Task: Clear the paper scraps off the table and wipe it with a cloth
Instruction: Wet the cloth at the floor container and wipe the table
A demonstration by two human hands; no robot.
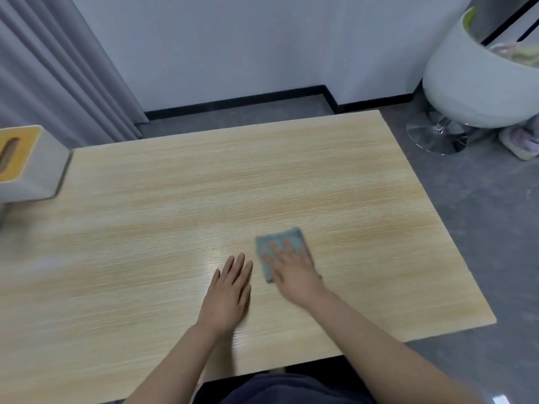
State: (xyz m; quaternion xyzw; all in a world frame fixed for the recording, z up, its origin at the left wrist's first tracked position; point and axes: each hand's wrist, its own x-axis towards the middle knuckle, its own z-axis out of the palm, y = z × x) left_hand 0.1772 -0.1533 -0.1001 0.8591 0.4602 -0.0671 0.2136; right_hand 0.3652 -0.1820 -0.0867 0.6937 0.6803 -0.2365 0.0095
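A folded blue-grey cloth (287, 239) lies on the light wooden table (175, 199), right of centre and toward the near edge. My right hand (291, 266) presses flat on the cloth with straight, spread fingers. Just left of it, my left hand (229, 290) rests flat on the bare tabletop, fingers straight, holding nothing. I see no paper scraps on the tabletop. The image is slightly blurred from motion.
A grey tissue box with a yellow top (26, 161) stands at the table's far left edge. A white round chair on a chrome base (472, 83) stands on the floor at the right, with a pale bundle (522, 141) beside it. Grey curtains (52, 68) hang at the back left.
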